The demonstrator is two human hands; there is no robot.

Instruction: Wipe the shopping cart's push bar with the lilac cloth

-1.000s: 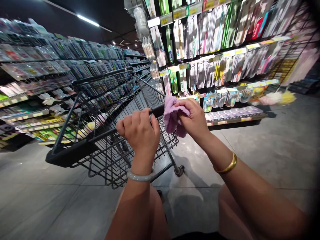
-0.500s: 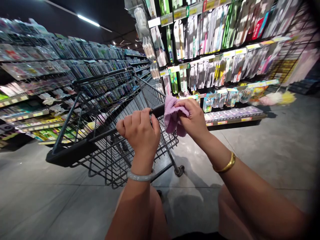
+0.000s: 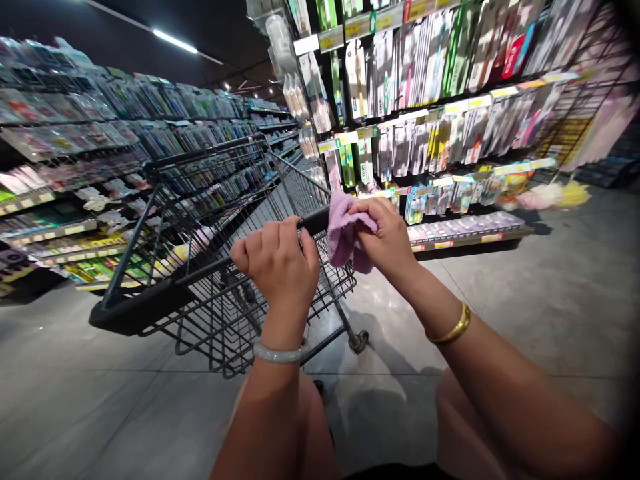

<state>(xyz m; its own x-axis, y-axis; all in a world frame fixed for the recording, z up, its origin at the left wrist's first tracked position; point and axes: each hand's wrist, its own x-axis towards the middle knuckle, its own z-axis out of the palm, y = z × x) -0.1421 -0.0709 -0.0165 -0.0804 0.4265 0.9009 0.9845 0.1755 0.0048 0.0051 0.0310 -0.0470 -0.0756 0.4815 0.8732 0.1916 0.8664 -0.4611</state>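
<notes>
A black wire shopping cart (image 3: 200,320) stands before me, turned at an angle. My left hand (image 3: 280,263) is closed around the middle of its handle (image 3: 315,221), knuckles up, with a pale bangle on the wrist. To the right of it, my right hand (image 3: 385,233) grips a crumpled purple cloth (image 3: 343,230). The cloth is wrapped over the right end of the handle and covers it. A gold bangle sits on the right forearm. The fingertips of the right hand are partly hidden in the folds.
A rack of packaged toothbrushes (image 3: 400,133) rises just beyond the cart on the right. Shelves full of hanging packets (image 3: 175,100) line the left side. Grey tiled floor (image 3: 100,393) surrounds the cart; a caster wheel (image 3: 358,341) shows below it.
Almost nothing differs. The view has shifted very slightly, while both hands and the cloth keep their places on the handle.
</notes>
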